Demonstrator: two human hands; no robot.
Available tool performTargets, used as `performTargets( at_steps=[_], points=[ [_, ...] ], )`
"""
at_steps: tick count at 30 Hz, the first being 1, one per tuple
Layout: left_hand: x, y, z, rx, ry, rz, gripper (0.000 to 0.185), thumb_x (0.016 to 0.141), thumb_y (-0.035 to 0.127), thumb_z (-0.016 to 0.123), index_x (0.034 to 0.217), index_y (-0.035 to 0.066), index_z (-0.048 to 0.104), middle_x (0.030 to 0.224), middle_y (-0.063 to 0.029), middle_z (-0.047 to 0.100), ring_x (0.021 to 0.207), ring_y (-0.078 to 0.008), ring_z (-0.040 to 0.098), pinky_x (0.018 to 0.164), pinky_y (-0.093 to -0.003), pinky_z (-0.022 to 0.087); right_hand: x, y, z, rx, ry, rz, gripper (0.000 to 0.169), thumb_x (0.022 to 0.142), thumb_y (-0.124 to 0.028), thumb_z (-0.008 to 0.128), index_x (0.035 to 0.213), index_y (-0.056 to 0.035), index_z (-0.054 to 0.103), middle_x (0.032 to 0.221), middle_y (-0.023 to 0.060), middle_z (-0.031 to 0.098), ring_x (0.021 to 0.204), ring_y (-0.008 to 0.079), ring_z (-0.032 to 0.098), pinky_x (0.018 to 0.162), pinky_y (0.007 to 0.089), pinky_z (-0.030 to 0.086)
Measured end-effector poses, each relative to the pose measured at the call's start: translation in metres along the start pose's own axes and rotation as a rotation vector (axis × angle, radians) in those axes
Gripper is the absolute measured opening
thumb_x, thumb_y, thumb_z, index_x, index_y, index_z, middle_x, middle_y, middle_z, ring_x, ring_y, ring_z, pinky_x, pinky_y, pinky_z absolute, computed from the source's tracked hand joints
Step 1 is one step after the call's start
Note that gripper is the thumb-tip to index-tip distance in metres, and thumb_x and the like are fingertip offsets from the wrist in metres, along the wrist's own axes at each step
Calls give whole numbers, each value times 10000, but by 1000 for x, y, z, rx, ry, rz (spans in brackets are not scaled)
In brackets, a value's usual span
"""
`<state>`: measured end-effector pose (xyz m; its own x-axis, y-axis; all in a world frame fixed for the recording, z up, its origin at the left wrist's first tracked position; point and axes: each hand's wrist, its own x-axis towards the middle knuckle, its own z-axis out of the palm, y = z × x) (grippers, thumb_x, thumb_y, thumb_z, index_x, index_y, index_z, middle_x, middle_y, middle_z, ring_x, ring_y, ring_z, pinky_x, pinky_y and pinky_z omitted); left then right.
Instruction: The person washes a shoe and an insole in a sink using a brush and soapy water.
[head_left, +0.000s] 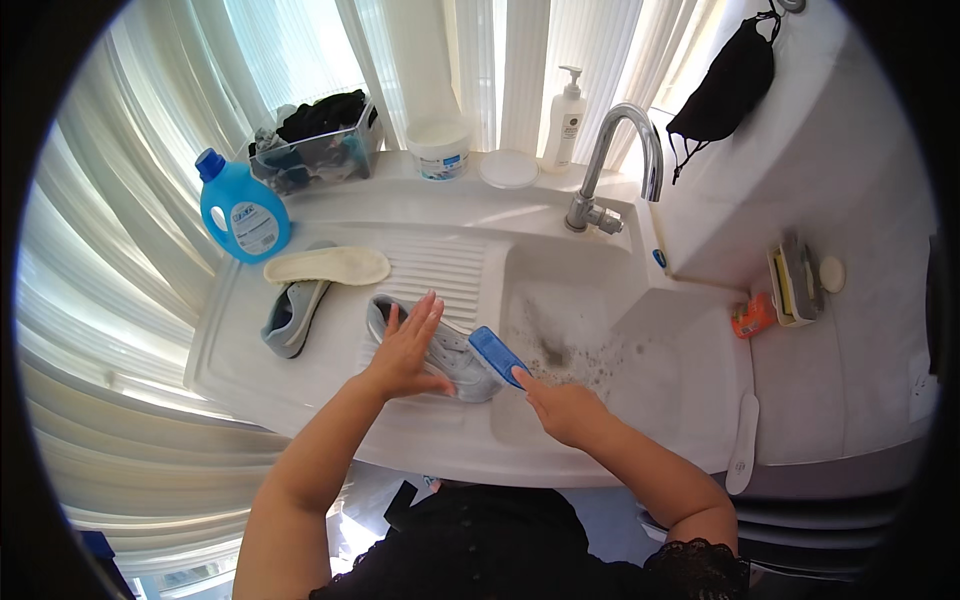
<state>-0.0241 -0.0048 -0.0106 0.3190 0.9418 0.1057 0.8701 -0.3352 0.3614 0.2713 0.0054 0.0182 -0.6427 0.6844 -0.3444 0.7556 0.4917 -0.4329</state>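
A grey sneaker (472, 373) lies on its side or tilted on the ribbed drainboard, its toe at the edge of the sink basin. My left hand (411, 352) is spread over its middle, fingers apart, the thumb near the toe; whether the palm presses on the shoe cannot be seen. In my right hand (566, 409) is a blue scrub brush (495, 354), held by its near end with the bristles facing the shoe's side. Left of these sits a second grey shoe (294, 319), and a cream insole (328, 266) rests across it.
Dark suds spot the sink basin (570, 300) below a chrome faucet (619, 150). Along the back stand a blue detergent bottle (244, 210), a clear bin of cloths (315, 150), a white tub (439, 150), its lid (508, 169) and a pump bottle (564, 124). A sponge holder (791, 281) is at right.
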Motion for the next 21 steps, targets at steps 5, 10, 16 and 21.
performTargets(
  at_steps=[5,10,16,21],
  points=[
    [4,0,2,-24,5,5,1315,500,588,800,1473,60,91,1528,-189,107,1418,-322,125,1111,-557,94,-3,-14,-8,-79,-55,44,498,960,-247,399,1440,-182,284,744,168,629,659,354,623,604,470,486],
    [4,0,0,-25,29,32,1306,513,590,793,1472,51,89,1527,-191,111,1418,-322,124,1117,-540,96,64,-32,-2,-98,113,-49,488,950,-202,412,1426,-170,306,769,184,637,676,349,627,624,453,492],
    [-1,-3,6,1,28,-22,1265,530,582,786,1466,43,129,1514,-169,185,1418,-312,135,1124,-526,99,-27,-15,4,-99,-25,45,512,944,-217,429,1436,-198,292,746,163,636,658,339,626,602,456,494],
    [4,6,1,35,3,-37,1232,531,583,783,1452,27,183,1503,-155,227,1416,-303,148,1127,-523,94,15,-28,18,-140,91,53,526,944,-237,428,1447,-218,276,701,143,618,617,330,623,551,442,489]
  ],
)
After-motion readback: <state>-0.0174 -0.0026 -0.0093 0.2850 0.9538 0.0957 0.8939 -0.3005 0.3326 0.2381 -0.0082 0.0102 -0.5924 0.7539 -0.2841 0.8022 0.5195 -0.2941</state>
